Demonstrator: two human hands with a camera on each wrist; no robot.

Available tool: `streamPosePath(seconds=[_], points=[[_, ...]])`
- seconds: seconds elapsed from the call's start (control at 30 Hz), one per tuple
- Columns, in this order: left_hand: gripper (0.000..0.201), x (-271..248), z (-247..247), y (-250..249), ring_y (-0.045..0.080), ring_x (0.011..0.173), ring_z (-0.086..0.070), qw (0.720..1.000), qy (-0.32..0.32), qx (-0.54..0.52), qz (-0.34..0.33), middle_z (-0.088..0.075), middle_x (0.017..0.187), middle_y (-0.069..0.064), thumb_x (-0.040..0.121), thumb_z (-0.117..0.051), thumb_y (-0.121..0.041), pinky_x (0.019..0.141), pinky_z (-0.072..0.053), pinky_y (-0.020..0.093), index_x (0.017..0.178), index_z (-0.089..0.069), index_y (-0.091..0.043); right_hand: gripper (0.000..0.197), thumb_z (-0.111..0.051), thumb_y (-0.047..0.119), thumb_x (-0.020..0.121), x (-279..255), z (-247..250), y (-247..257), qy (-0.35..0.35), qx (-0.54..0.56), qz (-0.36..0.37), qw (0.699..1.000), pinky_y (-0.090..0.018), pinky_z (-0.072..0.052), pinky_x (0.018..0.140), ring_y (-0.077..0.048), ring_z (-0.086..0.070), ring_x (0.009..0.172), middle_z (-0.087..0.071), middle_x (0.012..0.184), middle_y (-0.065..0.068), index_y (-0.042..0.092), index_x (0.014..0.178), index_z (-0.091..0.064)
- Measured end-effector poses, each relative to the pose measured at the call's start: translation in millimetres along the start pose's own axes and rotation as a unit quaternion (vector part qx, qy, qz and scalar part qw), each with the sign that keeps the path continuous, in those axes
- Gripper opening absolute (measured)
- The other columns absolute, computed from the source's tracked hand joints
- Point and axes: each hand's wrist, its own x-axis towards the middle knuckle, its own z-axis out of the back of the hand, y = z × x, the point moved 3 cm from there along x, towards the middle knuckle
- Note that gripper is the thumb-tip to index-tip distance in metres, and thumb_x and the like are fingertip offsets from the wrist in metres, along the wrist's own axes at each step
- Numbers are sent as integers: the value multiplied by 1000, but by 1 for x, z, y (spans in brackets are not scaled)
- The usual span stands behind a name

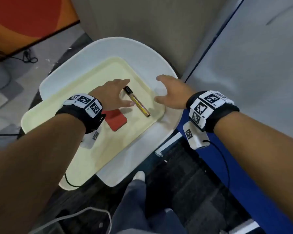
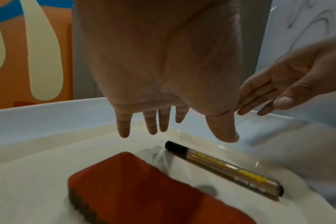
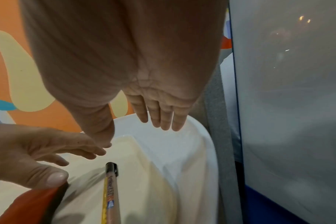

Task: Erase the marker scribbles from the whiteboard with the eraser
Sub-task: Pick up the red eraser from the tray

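A red eraser with a dark felt underside lies in a cream tray, partly hidden under my left wrist. Beside it lies a gold marker with a black cap. My left hand hovers over the tray just above the eraser and marker, fingers straight and spread, holding nothing. My right hand floats open past the tray's right rim, also empty. The whiteboard stands upright at the right, with faint grey marker lines near its top.
The tray sits on a white rounded table. A blue frame edges the whiteboard's bottom. Cables lie on the floor at the left, and my trouser leg and shoe are below the table.
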Motion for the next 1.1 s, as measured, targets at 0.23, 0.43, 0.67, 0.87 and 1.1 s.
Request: streamPosePath(seconds=[0.23,0.43,0.67,0.87,1.1], points=[[79,9,-15,39,22,136,-35,1000,14,1,17,-37,149,-4,82,-67,-61,109,-36,48,147,-38,-28,68,-61,30,95,19,-23,18,40,-4,-3,999,-36,-35,108,-24,-36,138,-37,151,-8,14,151,-28],[105,12,-22,60,23,145,-15,992,113,47,19,-16,160,-5,62,-83,-63,115,-29,51,149,-30,-37,57,-60,28,94,29,-42,29,55,-10,0,998,-42,-40,105,-27,-38,132,-43,143,-10,10,143,-37],[100,11,-17,59,23,135,-25,986,116,118,8,-22,150,-4,57,-93,-33,102,-41,45,140,-37,-38,44,-61,30,90,37,-70,47,44,-10,6,999,-44,-48,92,-24,-44,114,-50,118,-3,16,128,-47],[73,6,-15,64,13,106,-27,992,88,92,-11,-34,125,-6,55,-93,-39,87,-41,35,114,-50,-35,46,-64,42,88,39,-99,69,63,0,19,998,-37,-46,85,-24,-47,111,-50,117,-3,15,121,-47],[68,-1,-14,69,11,106,-27,997,58,55,-14,-37,121,-6,58,-91,-46,85,-40,33,111,-51,-31,54,-63,49,88,40,-131,98,2,-78,15,997,-31,-37,74,-24,-48,107,-49,118,-4,13,124,-45]])
